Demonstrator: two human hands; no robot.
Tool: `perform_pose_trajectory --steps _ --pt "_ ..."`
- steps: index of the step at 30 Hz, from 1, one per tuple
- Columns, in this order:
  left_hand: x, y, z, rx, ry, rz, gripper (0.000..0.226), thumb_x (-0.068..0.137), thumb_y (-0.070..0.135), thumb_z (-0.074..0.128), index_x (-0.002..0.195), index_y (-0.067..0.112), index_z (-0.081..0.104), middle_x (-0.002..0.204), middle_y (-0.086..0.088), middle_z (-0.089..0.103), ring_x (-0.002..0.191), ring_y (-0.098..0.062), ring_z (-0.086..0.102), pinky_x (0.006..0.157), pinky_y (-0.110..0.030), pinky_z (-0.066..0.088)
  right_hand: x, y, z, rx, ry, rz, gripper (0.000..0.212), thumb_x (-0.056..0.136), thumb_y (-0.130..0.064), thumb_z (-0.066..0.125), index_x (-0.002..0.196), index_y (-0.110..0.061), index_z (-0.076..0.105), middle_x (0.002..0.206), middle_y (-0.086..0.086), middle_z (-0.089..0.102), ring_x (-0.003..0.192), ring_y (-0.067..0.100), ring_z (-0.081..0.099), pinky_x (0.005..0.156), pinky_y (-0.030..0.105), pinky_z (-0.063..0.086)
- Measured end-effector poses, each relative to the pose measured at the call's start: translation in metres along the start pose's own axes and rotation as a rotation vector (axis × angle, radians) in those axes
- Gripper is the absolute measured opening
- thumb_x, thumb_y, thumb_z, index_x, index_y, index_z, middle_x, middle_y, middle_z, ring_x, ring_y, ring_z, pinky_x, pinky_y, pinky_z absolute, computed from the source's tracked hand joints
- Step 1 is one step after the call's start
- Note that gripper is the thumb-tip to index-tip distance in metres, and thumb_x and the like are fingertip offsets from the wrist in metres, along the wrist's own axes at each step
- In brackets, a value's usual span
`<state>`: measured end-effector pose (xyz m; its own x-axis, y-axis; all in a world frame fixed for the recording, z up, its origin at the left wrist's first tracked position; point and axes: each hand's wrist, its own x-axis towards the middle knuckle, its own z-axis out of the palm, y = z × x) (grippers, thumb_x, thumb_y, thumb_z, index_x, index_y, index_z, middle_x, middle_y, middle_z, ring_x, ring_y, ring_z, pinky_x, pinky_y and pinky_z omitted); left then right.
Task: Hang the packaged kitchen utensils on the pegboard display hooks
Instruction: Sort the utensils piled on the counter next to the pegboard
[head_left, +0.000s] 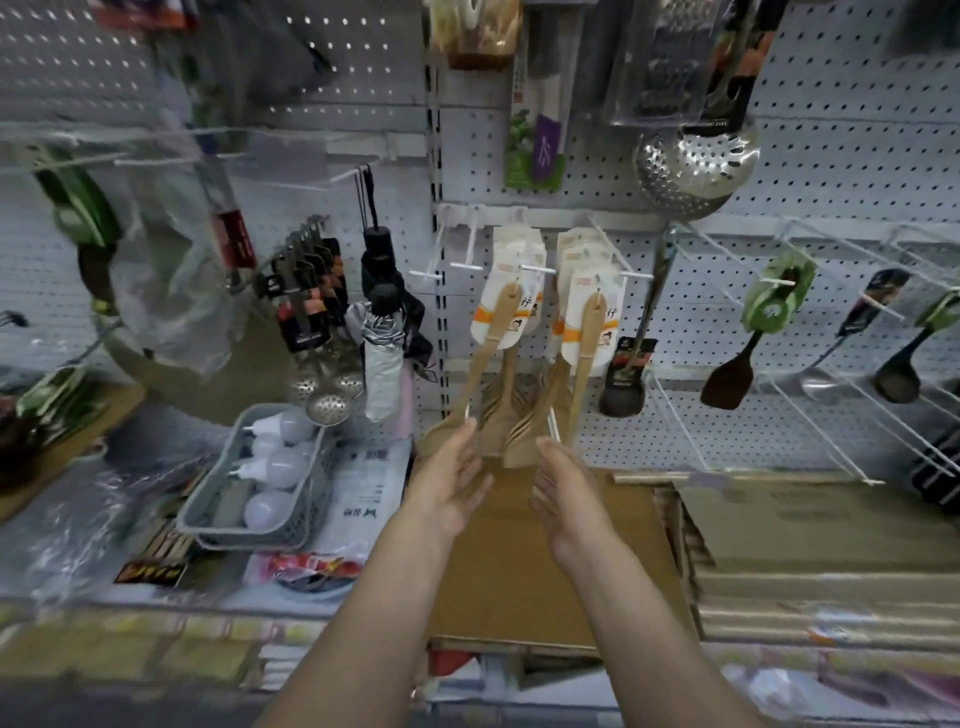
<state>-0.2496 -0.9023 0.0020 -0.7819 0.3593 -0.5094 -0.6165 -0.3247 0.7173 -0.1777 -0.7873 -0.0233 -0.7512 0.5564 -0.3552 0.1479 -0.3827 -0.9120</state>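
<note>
hanging wooden spatulas, orange-banded white cards, writing unreadable

- White pegboard wall running across the back, a slotted metal upright splitting it into panels.
- Flattened cardboard boxes lying on the shelf along its right edge.
- Grey plastic basket sitting at the shelf's left side.
- Light glaring through pegboard holes at top left.

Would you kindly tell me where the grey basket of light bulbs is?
In the head view, the grey basket sits lower left on the shelf, below the hanging skimmers and left of the left hand.
</note>
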Motion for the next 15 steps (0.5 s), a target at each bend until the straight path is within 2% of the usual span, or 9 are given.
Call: perform_pose_trajectory --steps 5,8,11,15 --pt "-0.015 0.032 -0.059 -0.036 -0.015 0.005 0.021 0.088 0.029 0.074 0.104 0.02 0.064 0.132 -0.008 0.06 0.125 -0.022 0.054 0.083 -0.036 0.051 -0.031 0.01 0.06 -0.019 -0.055 0.037 0.011 0.094 -0.038 0.067 0.105 -0.035 0.066 0.13 -0.005 0.063 0.124 0.02 0.053 0.101 0.042 0.043" --pt "-0.021 0.058 -0.103 -0.041 -0.023 0.004 0.031 0.09 0.03 0.073 0.116 0.017 0.064 0.137 -0.008 0.057 0.122 -0.02 0.054 0.08 -0.034 0.053 -0.045 0.021 0.108 -0.043 -0.096 0.043 0.012 0.095 -0.039 0.066 0.106 -0.035 0.067 0.13 -0.005 0.063 0.123 0.018 0.053 0.092 0.04 0.042" --pt "-0.027 0.092 -0.161 -0.045 -0.014 0.011 0.029 0.09 0.032 0.073 0.114 0.02 0.065 0.136 -0.006 0.057 0.127 -0.019 0.053 0.077 -0.033 0.053 -0.063 0.035 0.17 -0.066 -0.13 0.048 0.007 0.097 -0.037 0.063 0.103 -0.034 0.065 0.121 -0.007 0.064 0.113 0.013 0.056 0.086 0.037 0.045" --pt "-0.04 0.146 -0.265 -0.032 0.047 0.042 0.028 0.09 0.033 0.072 0.115 0.022 0.065 0.119 -0.001 0.059 0.116 -0.018 0.056 0.08 -0.034 0.052 -0.092 0.068 0.273 -0.089 -0.189 0.088 0.009 0.097 -0.039 0.064 0.105 -0.034 0.062 0.123 -0.006 0.059 0.118 0.016 0.053 0.102 0.042 0.045"
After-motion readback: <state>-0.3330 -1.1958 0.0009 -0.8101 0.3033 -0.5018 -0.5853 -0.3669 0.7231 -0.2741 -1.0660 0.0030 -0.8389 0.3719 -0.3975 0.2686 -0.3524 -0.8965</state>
